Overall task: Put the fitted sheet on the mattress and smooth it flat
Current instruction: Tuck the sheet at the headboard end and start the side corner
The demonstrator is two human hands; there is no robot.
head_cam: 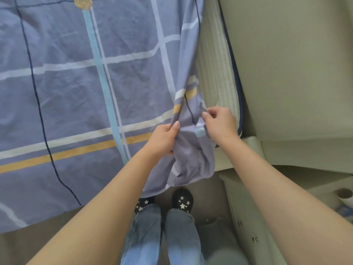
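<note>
A lavender-blue fitted sheet [80, 88] with white, pale blue, yellow and dark lines lies spread over most of the mattress. The cream quilted mattress [215, 60] shows bare along its right edge and near corner. The sheet's near right corner is bunched and hangs loose off that corner. My left hand [164, 140] is shut on the bunched fabric from the left. My right hand [219, 121] pinches the sheet's edge from the right, just in front of the bare mattress corner.
A beige wall or bed frame [296, 73] stands close along the mattress's right side. A beige bedside cabinet [248, 207] with screws sits at the lower right, with a paper roll [343, 194] on it. My feet in star-patterned slippers [182, 201] stand on the floor by the bed's corner.
</note>
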